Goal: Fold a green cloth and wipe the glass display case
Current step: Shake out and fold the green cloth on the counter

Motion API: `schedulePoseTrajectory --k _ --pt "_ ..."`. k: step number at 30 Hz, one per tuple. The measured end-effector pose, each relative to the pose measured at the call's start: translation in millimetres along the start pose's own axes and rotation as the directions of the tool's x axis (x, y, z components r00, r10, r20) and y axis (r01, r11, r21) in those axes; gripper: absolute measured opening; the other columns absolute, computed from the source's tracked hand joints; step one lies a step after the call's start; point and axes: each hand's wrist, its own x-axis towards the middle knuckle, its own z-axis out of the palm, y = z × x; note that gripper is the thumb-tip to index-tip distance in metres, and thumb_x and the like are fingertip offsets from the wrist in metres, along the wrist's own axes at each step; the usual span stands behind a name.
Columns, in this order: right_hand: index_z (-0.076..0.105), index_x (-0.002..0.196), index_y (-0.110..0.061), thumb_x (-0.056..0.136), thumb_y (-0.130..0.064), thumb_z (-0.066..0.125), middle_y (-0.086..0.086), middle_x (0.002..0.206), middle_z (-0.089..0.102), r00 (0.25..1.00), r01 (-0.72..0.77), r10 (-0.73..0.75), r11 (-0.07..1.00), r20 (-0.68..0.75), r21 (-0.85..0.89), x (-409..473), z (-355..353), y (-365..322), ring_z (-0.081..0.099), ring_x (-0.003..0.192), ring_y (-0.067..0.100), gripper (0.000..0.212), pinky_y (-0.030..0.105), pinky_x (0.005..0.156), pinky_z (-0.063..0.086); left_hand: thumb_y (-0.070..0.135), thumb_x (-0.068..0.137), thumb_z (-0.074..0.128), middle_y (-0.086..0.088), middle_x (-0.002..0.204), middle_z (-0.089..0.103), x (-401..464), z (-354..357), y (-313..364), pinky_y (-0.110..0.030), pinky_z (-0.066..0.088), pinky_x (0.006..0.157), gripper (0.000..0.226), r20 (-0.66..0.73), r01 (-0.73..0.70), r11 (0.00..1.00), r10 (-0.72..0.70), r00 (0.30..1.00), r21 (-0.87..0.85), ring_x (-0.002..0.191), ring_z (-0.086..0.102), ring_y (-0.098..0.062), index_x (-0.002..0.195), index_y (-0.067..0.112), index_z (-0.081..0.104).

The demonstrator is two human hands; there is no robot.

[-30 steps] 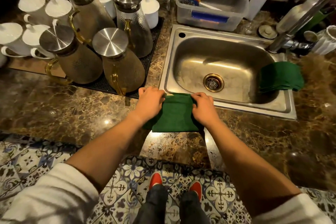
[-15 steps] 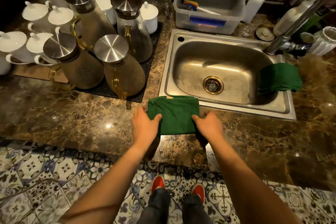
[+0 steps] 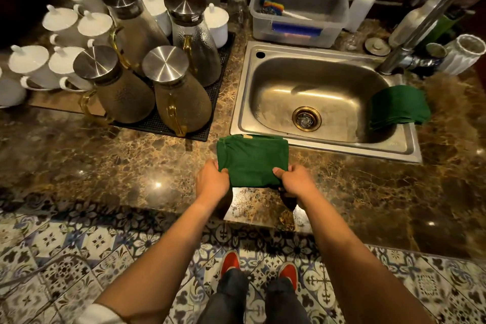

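Observation:
A folded green cloth point(image 3: 253, 159) lies flat on the brown marble counter point(image 3: 105, 166), its far edge touching the front rim of the steel sink point(image 3: 410, 144). My left hand point(image 3: 211, 181) pinches the cloth's near left corner, thumb on top. My right hand point(image 3: 295, 182) pinches the near right corner the same way. No glass display case is in view.
A stack of folded green cloths point(image 3: 398, 106) hangs over the sink's right rim. Several lidded glass pitchers point(image 3: 181, 97) and white lidded cups point(image 3: 60, 23) crowd the counter's left. Behind the sink stand a plastic tub point(image 3: 298, 12), soap bottle point(image 3: 364, 4) and tap point(image 3: 426, 10).
Both hands slid from the cloth's far corners back to its near corners and now pinch them. The cloth stays flat on the counter.

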Motion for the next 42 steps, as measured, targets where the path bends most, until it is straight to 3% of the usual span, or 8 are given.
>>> schedulePoseTrajectory --k 5,14,19,23,26,31,37,42 --pt "0.034 0.118 -0.022 0.098 -0.02 0.061 0.007 0.107 0.058 0.999 -0.023 0.01 0.954 0.046 0.3 -12.3 -11.6 1.2 0.049 0.04 0.012 0.033 0.024 0.039 0.046 0.003 0.089 0.056 -0.008 0.086 0.052 -0.2 -8.1 4.7 -0.044 0.056 0.07 0.027 0.074 0.103 0.913 -0.08 0.994 -0.394 0.087 0.057 -0.03 0.077 0.017 0.036" --pt "0.062 0.111 -0.008 0.088 -0.04 0.07 0.006 0.071 0.07 0.964 -0.249 0.093 0.653 0.251 0.715 -4.7 -23.3 -18.1 0.064 0.053 0.011 0.04 0.022 0.049 0.057 -0.001 0.095 0.052 -0.013 0.093 0.058 15.1 -29.5 49.1 -0.035 0.059 0.067 0.013 0.292 0.402 0.467 -0.291 0.911 -0.788 0.077 0.063 -0.026 0.094 0.011 0.051" --pt "0.05 0.129 -0.011 0.087 -0.01 0.074 0.008 0.091 0.073 0.986 -0.143 0.053 0.759 0.158 0.635 7.4 -16.8 -24.2 0.07 0.07 0.015 0.048 0.022 0.053 0.056 0.023 0.085 0.07 -0.008 0.116 0.049 24.0 -21.6 45.8 -0.043 0.051 0.092 0.026 -0.059 -0.024 0.98 0.012 0.998 -0.197 0.102 0.054 -0.027 0.106 0.022 0.055" --pt "0.047 0.121 -0.012 0.091 -0.016 0.07 0.008 0.082 0.068 0.999 -0.01 0.022 0.897 -0.023 0.442 20.4 -3.6 -23.3 0.06 0.054 0.014 0.038 0.027 0.048 0.049 0.051 0.08 0.07 -0.006 0.132 0.048 32.0 -9.0 47.7 -0.048 0.034 0.107 0.055 0.135 -0.456 0.841 0.435 0.89 0.292 0.125 0.036 -0.03 0.128 0.028 0.054" --pt "0.058 0.114 -0.014 0.086 -0.035 0.074 0.006 0.104 0.07 0.978 0.059 -0.057 0.998 -0.201 0.008 27.8 3.7 -19.8 0.067 0.091 0.026 0.039 0.039 0.082 0.055 0.057 0.081 0.066 -0.005 0.136 0.049 40.9 4.1 52.3 -0.054 0.024 0.106 0.065 0.302 -0.544 0.722 0.454 0.839 0.428 0.131 0.031 -0.03 0.137 0.03 0.047" --pt "0.067 0.11 -0.017 0.085 -0.046 0.07 0.008 0.109 0.071 0.972 0.021 -0.07 0.976 -0.223 -0.215 28.9 11.0 -23.1 0.066 0.097 0.029 0.039 0.033 0.078 0.05 0.056 0.076 0.072 -0.009 0.124 0.059 56.9 11.5 58.5 -0.054 0.027 0.102 0.06 0.405 -0.553 0.666 0.385 0.829 0.501 0.123 0.045 -0.035 0.123 0.025 0.052" --pt "0.059 0.12 -0.018 0.08 -0.039 0.076 0.016 0.13 0.048 0.992 -0.005 -0.018 0.982 -0.124 -0.188 29.8 0.4 -21.6 0.048 0.122 0.037 0.048 0.047 0.106 0.043 0.051 0.069 0.076 -0.008 0.118 0.063 64.2 11.7 56.4 -0.046 0.046 0.093 0.062 0.53 -0.676 0.607 0.441 0.724 0.419 0.112 0.055 -0.033 0.123 0.028 0.058" --pt "0.047 0.086 -0.014 0.081 -0.004 0.077 0.003 0.088 0.062 0.985 0.165 -0.172 0.959 0.011 0.229 4.6 -21.4 -18.3 0.062 0.084 0.017 0.032 0.023 0.068 0.053 0.035 0.06 0.086 0.016 0.086 0.059 61.2 4.6 68.6 -0.024 0.038 0.061 0.041 0.613 -0.674 0.708 0.441 0.655 0.212 0.077 0.054 -0.007 0.088 0.033 0.056"
